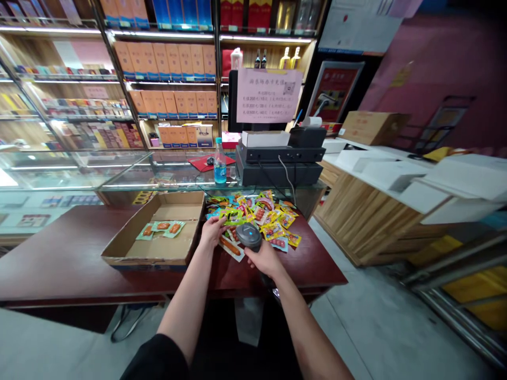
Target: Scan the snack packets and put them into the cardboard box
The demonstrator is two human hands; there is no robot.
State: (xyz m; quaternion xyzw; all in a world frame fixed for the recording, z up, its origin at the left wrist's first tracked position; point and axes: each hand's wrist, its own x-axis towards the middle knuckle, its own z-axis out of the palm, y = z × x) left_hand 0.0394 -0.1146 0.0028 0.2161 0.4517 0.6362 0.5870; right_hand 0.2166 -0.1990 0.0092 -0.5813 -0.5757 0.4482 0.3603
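Note:
My right hand (pixel 264 257) is wrapped round the handle of a dark handheld barcode scanner (pixel 249 235), whose head hangs over the near edge of the snack pile. My left hand (pixel 214 231) pinches the left end of a yellow-green snack packet (pixel 232 216). Around both hands lies a heap of small sausage packets (pixel 273 217), mostly yellow, green and pink. Just below the scanner head a long clear packet with one sausage (pixel 232 248) rests on the table. To the left stands a shallow open cardboard box (pixel 152 258) with several green-edged sausage packets (pixel 163 226) inside.
The dark red table (pixel 71 253) meets a glass display counter (pixel 119 179). A plastic bottle (pixel 220 163) with blue liquid stands on the glass, beside a cash register (pixel 281 158) with trailing cables. Wooden cabinets (pixel 356 221) are on the right, and shelves of boxes (pixel 170 60) behind.

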